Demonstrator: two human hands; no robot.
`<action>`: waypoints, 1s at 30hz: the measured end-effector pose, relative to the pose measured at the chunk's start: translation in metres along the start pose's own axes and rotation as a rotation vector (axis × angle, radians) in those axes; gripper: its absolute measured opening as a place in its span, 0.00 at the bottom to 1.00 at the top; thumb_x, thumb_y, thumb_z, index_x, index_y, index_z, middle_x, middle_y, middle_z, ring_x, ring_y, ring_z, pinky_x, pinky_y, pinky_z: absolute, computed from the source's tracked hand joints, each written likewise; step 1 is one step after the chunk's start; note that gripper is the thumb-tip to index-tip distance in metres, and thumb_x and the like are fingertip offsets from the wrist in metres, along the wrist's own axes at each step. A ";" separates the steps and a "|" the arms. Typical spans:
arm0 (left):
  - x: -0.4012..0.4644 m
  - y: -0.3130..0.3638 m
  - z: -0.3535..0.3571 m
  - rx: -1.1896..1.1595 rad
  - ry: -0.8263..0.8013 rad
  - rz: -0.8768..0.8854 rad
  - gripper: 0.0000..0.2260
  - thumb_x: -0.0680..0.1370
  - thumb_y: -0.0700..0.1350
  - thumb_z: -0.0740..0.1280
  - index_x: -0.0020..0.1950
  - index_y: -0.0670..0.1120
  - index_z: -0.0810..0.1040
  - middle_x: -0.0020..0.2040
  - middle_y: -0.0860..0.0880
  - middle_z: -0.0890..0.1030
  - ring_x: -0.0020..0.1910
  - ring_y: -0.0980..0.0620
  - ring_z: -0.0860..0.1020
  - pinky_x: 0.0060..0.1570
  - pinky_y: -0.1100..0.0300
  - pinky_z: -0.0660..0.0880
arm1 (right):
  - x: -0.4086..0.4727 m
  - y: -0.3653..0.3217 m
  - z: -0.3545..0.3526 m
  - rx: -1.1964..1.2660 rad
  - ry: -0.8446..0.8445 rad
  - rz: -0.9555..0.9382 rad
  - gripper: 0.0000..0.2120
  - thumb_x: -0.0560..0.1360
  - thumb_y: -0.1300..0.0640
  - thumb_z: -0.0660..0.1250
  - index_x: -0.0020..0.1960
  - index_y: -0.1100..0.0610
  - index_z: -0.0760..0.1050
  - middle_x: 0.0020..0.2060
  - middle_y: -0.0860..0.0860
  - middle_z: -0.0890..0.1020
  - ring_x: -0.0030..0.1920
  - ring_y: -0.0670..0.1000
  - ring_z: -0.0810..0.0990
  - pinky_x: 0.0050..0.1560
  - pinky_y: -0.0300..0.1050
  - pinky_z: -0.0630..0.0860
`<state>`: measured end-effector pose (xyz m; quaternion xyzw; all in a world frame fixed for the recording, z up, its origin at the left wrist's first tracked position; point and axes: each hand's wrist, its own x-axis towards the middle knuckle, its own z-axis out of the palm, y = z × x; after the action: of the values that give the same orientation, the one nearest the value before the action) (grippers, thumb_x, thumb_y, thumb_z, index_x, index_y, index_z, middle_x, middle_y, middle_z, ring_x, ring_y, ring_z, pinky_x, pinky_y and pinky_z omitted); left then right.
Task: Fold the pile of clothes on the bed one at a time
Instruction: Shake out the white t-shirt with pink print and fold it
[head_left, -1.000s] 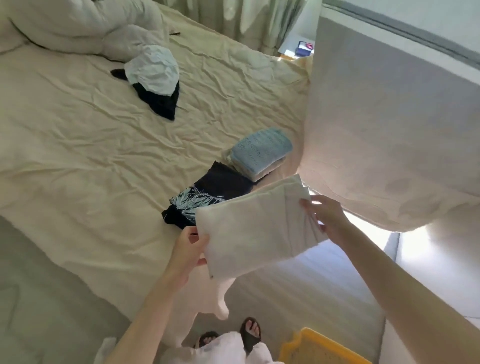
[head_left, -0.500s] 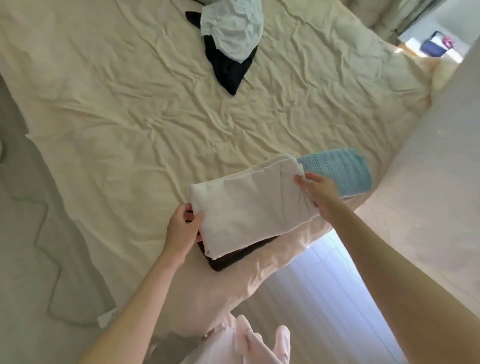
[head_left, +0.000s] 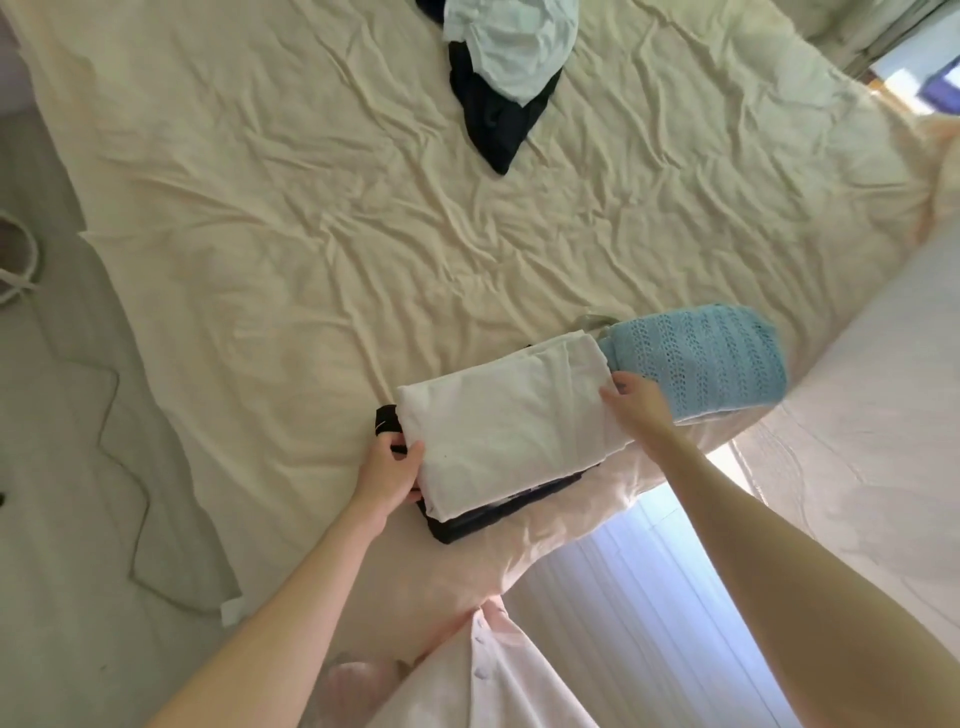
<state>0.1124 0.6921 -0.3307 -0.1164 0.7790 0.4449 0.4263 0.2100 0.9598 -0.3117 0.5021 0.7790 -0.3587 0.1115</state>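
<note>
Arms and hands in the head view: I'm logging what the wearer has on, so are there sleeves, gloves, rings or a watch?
Both forearms are bare right up to the frame edge, with no sleeves showing. The left hand and right hand wear no gloves, and no watch, bracelet or ring shows on them.

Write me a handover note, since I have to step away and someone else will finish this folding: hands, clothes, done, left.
Left hand grips the near-left edge of the folded white cotton garment; right hand holds its right edge.
The white garment lies on the folded black printed garment at the bed's near edge, beside the folded light-blue knitted sweater.
Done: three pieces folded.
Left: let go, then fold the crumpled pale top and the black garment under it, far up the cream bedsheet.
</note>
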 end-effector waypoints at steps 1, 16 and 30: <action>-0.005 0.001 -0.003 0.104 0.012 0.036 0.14 0.79 0.46 0.62 0.63 0.43 0.69 0.56 0.44 0.76 0.53 0.45 0.77 0.48 0.53 0.77 | -0.010 -0.002 -0.004 -0.059 0.000 -0.055 0.09 0.78 0.57 0.61 0.50 0.62 0.76 0.40 0.52 0.76 0.48 0.58 0.75 0.40 0.45 0.64; -0.197 -0.050 -0.142 0.904 0.434 0.660 0.25 0.80 0.54 0.57 0.76 0.51 0.57 0.76 0.46 0.58 0.75 0.46 0.54 0.73 0.49 0.54 | -0.248 -0.044 0.011 -0.337 0.099 -0.741 0.29 0.78 0.44 0.62 0.75 0.51 0.60 0.73 0.52 0.64 0.72 0.54 0.63 0.71 0.49 0.57; -0.257 -0.126 -0.304 0.754 0.523 0.576 0.25 0.80 0.56 0.55 0.76 0.53 0.56 0.77 0.49 0.55 0.76 0.50 0.49 0.72 0.54 0.50 | -0.353 -0.148 0.111 -0.294 0.018 -0.895 0.27 0.77 0.46 0.62 0.73 0.52 0.63 0.70 0.51 0.69 0.68 0.55 0.69 0.69 0.52 0.63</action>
<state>0.1695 0.3271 -0.1350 0.1563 0.9650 0.1896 0.0913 0.2280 0.6022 -0.1368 0.0989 0.9624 -0.2529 0.0092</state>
